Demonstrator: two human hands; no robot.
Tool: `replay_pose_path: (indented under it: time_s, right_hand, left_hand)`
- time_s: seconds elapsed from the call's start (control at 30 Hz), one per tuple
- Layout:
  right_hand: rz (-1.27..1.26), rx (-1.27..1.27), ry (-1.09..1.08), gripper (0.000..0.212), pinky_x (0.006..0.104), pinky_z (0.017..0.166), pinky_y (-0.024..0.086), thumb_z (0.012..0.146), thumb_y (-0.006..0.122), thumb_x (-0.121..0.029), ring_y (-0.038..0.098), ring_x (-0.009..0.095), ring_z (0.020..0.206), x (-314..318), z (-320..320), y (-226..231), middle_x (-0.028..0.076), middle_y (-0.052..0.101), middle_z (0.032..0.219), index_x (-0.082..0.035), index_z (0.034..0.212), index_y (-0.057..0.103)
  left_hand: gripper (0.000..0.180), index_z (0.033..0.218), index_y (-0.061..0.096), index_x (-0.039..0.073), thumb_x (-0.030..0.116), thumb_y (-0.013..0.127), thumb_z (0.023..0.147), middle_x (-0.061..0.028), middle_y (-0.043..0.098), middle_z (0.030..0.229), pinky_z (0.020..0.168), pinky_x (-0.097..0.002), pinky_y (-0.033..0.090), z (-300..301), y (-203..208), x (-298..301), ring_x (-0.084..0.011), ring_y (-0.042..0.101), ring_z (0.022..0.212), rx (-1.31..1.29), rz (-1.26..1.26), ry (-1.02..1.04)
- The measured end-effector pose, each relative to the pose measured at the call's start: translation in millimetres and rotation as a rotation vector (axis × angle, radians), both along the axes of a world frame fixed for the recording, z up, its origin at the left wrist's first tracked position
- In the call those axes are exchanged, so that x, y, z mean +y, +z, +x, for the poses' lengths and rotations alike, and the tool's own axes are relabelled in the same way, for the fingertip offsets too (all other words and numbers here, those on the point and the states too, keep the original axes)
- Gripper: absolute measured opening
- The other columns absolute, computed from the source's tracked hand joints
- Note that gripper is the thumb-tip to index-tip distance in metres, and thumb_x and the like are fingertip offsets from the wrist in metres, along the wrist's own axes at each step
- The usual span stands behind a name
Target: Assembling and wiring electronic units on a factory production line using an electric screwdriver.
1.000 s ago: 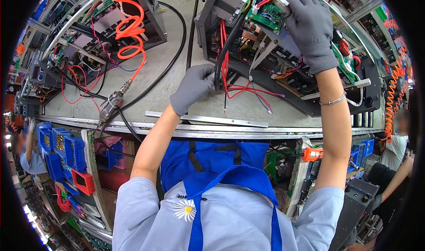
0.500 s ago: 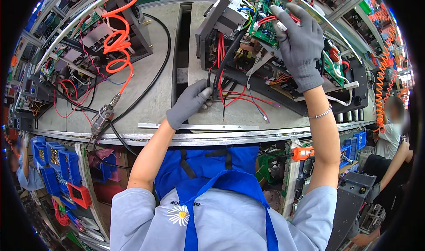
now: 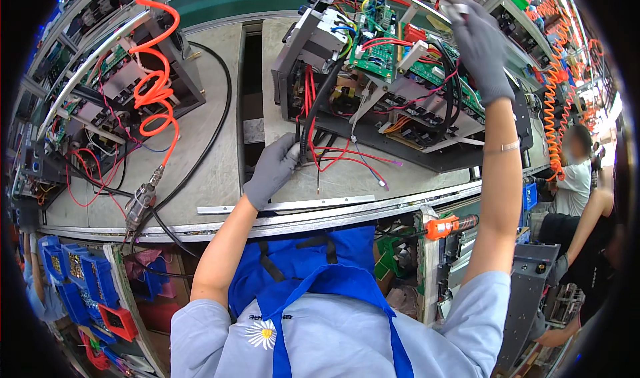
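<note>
Two gloved hands work over a grey workbench (image 3: 213, 171) whose metal front rail curves across the view. Largest thing on it is an open black electrical chassis (image 3: 400, 105), standing at the far right part of the bench, packed with a green circuit board (image 3: 373, 41), grey blocks and bundled wiring. At the far left sits a second open unit (image 3: 127, 91), with a coiled orange air hose (image 3: 157, 78) draped over it; the hose runs down to a pneumatic driver (image 3: 140, 205) lying near the front rail. A thick black cable (image 3: 213, 131) loops across the bench between the two units. A flat metal strip (image 3: 287, 205) lies along the front edge, just below the chassis.

The left hand (image 3: 273, 171), in a grey glove, rests at the chassis's near left corner, its fingers curled closed around a bunch of red wires (image 3: 333, 158) and a black lead that spill out of the chassis onto the bench. The right hand (image 3: 480, 45), also gloved, is raised over the far right top of the chassis; its fingers are bent together at the tips, but whether they pinch anything cannot be told.

Below the rail hang blue parts bins (image 3: 73, 278) at the left and an orange-handled tool (image 3: 447, 227) at the right. Another person (image 3: 573, 178) stands at the far right edge
</note>
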State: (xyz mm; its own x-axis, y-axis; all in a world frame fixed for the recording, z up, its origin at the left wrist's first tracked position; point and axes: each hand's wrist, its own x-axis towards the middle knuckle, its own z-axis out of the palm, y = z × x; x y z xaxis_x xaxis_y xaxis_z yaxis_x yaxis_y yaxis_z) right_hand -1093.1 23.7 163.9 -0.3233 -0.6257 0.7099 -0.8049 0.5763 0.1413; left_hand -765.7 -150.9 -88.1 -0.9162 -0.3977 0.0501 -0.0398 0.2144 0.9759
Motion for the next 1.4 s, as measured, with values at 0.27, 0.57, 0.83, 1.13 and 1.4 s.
replay_pose_path:
  time_s: [0.27, 0.57, 0.83, 1.13, 1.4]
  right_hand:
    - [0.313, -0.090, 0.132, 0.036, 0.0526, 0.068, 0.051, 0.098, 0.049, -0.040, 0.067, 0.041, 0.079, -21, -63, -32, 0.018, 0.069, 0.085, -0.020, 0.129, 0.050]
    - [0.437, -0.541, 0.272, 0.035, 0.0398, 0.064, 0.047, 0.103, 0.049, -0.037, 0.063, 0.022, 0.069, -44, -65, -8, 0.009, 0.055, 0.069, -0.003, 0.110, 0.054]
    - [0.532, -0.463, 0.334, 0.033, 0.0408, 0.072, 0.050, 0.095, 0.056, -0.035, 0.065, 0.031, 0.077, -61, -72, 6, 0.019, 0.066, 0.082, -0.003, 0.099, 0.063]
    - [0.471, -0.534, 0.310, 0.038, 0.0381, 0.070, 0.049, 0.097, 0.058, -0.038, 0.061, 0.023, 0.072, -71, -105, 0, 0.015, 0.065, 0.078, 0.000, 0.097, 0.062]
    - [0.491, -0.510, 0.298, 0.037, 0.0373, 0.066, 0.047, 0.097, 0.058, -0.036, 0.056, 0.018, 0.068, -70, -113, -2, 0.014, 0.060, 0.071, 0.000, 0.090, 0.060]
  left_hand:
    - [0.043, 0.100, 0.061, 0.002, 0.043, 0.047, 0.102, -0.0123, 0.057, 0.070, 0.062, -0.0366, 0.046, -4, 15, -4, -0.0240, 0.056, 0.062, -0.085, -0.101, -0.142]
    - [0.032, 0.088, 0.068, 0.009, 0.037, 0.056, 0.095, -0.0138, 0.066, 0.072, 0.064, -0.0441, 0.048, -40, 43, 4, -0.0360, 0.064, 0.073, -0.135, -0.495, -0.316]
    - [0.027, 0.087, 0.068, 0.008, 0.033, 0.059, 0.093, -0.0148, 0.065, 0.071, 0.063, -0.0430, 0.048, -44, 74, -5, -0.0339, 0.065, 0.069, -0.155, -0.338, -0.359]
    - [0.068, 0.085, 0.064, 0.000, 0.067, 0.054, 0.092, 0.0012, 0.057, 0.064, 0.049, -0.0226, 0.039, -39, 91, -19, -0.0064, 0.050, 0.055, -0.062, 0.168, -0.229]
    - [0.042, 0.091, 0.067, 0.000, 0.042, 0.061, 0.092, -0.0025, 0.057, 0.061, 0.043, -0.0212, 0.024, 9, 127, -60, -0.0032, 0.039, 0.045, -0.119, 0.242, 0.132]
